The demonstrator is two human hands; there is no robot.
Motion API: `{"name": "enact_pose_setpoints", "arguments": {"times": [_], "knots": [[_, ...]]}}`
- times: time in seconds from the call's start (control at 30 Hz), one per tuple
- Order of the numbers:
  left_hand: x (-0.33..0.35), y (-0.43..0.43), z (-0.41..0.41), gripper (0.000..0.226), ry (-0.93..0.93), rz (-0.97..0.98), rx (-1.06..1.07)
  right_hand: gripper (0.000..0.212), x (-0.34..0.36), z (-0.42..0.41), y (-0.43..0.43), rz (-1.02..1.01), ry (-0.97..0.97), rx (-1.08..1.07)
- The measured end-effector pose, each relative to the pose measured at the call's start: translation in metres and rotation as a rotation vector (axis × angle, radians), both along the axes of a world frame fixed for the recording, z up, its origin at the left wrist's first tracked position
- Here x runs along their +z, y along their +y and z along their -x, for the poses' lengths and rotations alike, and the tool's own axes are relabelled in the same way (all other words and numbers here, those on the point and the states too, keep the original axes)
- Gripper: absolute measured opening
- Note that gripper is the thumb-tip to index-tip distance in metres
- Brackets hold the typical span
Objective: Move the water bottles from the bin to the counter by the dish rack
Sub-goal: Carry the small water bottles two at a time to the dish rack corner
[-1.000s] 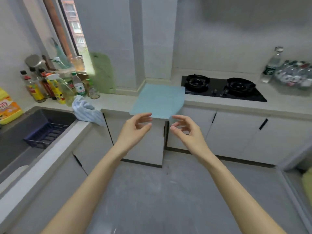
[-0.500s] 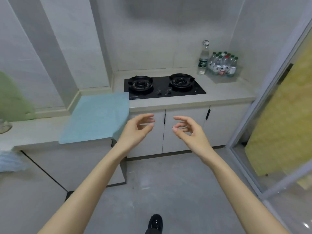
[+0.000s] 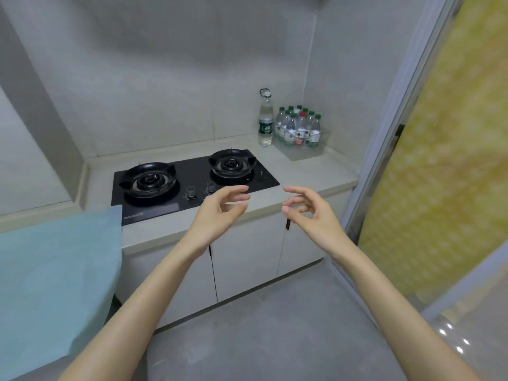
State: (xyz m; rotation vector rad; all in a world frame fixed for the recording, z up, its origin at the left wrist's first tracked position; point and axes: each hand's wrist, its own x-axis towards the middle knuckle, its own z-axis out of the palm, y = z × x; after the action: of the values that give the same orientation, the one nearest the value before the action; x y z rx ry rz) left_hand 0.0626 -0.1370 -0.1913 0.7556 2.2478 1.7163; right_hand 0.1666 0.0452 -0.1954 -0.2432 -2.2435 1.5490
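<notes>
Several small water bottles (image 3: 299,127) with green caps, one red, stand packed in a clear bin (image 3: 305,151) in the far right corner of the counter. A taller bottle (image 3: 265,121) stands just left of the bin. My left hand (image 3: 220,209) and my right hand (image 3: 309,210) hover side by side in front of the counter edge, fingers loosely curved, palms facing each other, holding nothing. Both are well short of the bin.
A black two-burner gas hob (image 3: 189,180) lies between my hands and the bottles. A light blue cloth (image 3: 55,270) covers the counter at left. A sliding door frame (image 3: 384,160) and yellow patterned panel (image 3: 439,174) bound the right side. Grey floor lies below.
The view has swung right, away from the sink and dish rack, and closer to the hob and bottle bin. My empty hands kept the same pose ahead of me.
</notes>
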Motion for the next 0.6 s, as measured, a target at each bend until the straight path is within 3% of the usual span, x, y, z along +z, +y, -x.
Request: {"name": "enact_pose_setpoints", "arguments": {"times": [0.33, 0.6], "knots": [[0.0, 0.15, 0.1, 0.032, -0.033, -0.007, -0.09, 0.035, -0.004, 0.089, 0.144, -0.044, -0.007, -0.074], [-0.012, 0.283, 0.165, 0.028, -0.069, -0.031, -0.023, 0.035, -0.009, 0.163, 0.28, -0.07, -0.017, -0.027]]}}
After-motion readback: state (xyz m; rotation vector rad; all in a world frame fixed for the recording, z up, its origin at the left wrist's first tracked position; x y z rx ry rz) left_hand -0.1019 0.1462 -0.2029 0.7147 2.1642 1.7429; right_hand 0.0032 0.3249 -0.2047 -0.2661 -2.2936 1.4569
